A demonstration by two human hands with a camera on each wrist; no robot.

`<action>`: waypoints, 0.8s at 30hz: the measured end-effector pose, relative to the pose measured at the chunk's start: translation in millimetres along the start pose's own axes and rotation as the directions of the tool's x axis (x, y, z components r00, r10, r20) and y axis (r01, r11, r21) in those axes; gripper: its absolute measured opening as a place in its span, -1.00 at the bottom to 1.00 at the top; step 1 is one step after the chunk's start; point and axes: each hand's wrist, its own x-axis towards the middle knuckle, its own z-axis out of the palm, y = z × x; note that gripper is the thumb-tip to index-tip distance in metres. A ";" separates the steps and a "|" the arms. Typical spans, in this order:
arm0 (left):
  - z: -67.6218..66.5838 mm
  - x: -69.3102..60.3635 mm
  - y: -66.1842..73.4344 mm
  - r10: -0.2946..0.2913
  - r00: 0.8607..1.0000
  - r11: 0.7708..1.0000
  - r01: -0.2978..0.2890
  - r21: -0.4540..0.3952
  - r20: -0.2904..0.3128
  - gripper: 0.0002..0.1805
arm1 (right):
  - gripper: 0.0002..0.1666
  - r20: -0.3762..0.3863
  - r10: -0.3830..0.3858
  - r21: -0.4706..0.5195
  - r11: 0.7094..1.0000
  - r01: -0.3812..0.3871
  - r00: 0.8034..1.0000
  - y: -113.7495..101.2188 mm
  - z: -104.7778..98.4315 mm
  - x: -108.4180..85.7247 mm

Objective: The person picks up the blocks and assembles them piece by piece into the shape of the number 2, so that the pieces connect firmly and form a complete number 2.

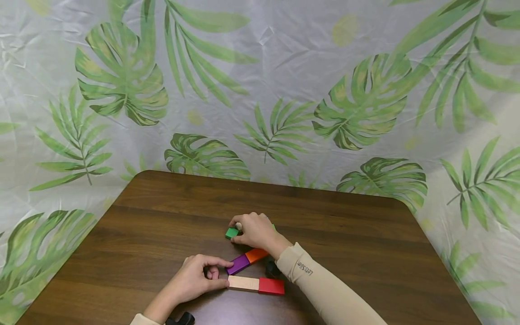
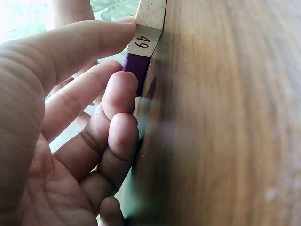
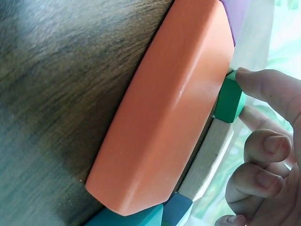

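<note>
My left hand [image 1: 192, 277] reaches the left ends of two rows of blocks. Its thumb touches a plain wooden block [image 1: 243, 283] marked 49, and its index finger touches a purple block [image 1: 238, 265]; the other fingers are curled. A red block [image 1: 271, 286] adjoins the plain one, and an orange block [image 1: 257, 255] adjoins the purple one. Further back, my right hand [image 1: 257, 231] pinches a small green block [image 3: 230, 99] between thumb and index finger. Beside that lies a pale wooden block [image 3: 207, 160], mostly hidden by the hand in the head view.
Dark blue [image 3: 178, 210] and teal blocks [image 3: 129, 217] show at the bottom of the right wrist view. Everything lies on a brown wooden table [image 1: 170, 216]. A leaf-printed cloth [image 1: 284, 81] hangs behind its far edge. Black gear [image 1: 273, 269] sits at the right wrist.
</note>
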 end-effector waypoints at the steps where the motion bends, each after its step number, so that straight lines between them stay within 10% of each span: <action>1: 0.0 0.1 -0.1 -0.001 1.000 1.000 0.001 -0.001 0.000 -0.63 | -0.56 0.000 -0.001 0.001 1.000 0.001 1.000 0.0 -0.1 -0.1; 13: 1.2 2.6 -1.8 0.022 1.000 1.000 -0.022 0.008 0.005 -0.63 | -0.59 -0.035 -0.009 0.133 0.991 0.013 0.999 7.4 -7.0 -7.0; 24: -5.3 0.7 -5.6 0.006 0.999 0.996 -0.003 -0.085 0.032 -0.64 | -0.63 -0.093 0.055 0.410 0.912 -0.012 0.994 28.7 -29.4 -30.0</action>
